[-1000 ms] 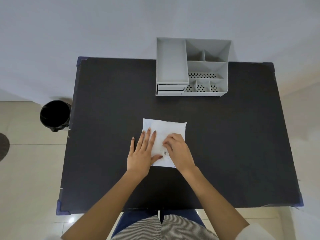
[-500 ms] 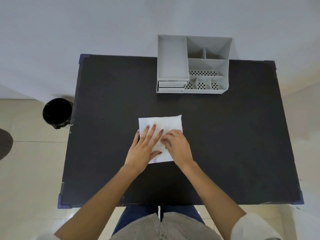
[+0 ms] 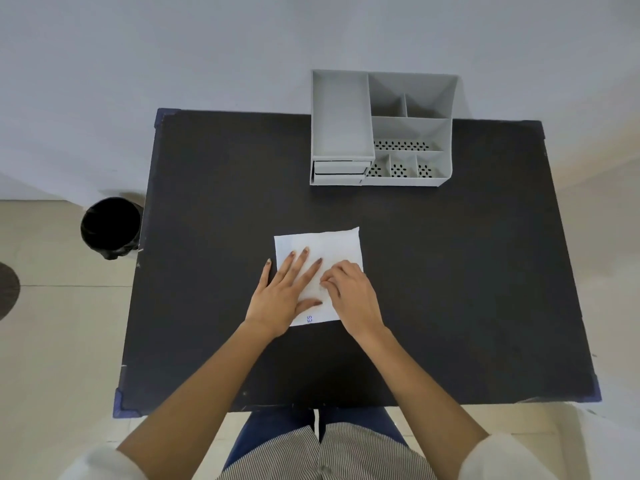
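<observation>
A folded white sheet of paper (image 3: pixel 329 244) with small blue letters near its front edge lies flat in the middle of the black table (image 3: pixel 450 271). My left hand (image 3: pixel 284 296) lies flat on the paper's left half, fingers straight and spread, pressing it down. My right hand (image 3: pixel 353 296) rests on the paper's right half with its fingers curled, fingertips on the sheet beside my left index finger. Whether the right fingers pinch the paper or only press it is hidden.
A grey plastic desk organiser (image 3: pixel 381 129) with several compartments and small drawers stands at the table's far edge. A black bin (image 3: pixel 110 228) sits on the floor left of the table. A white wall is behind.
The paper has turned slightly clockwise and shifted a little left under my hands. Both hands stay on it; my left fingers have spread wider.
</observation>
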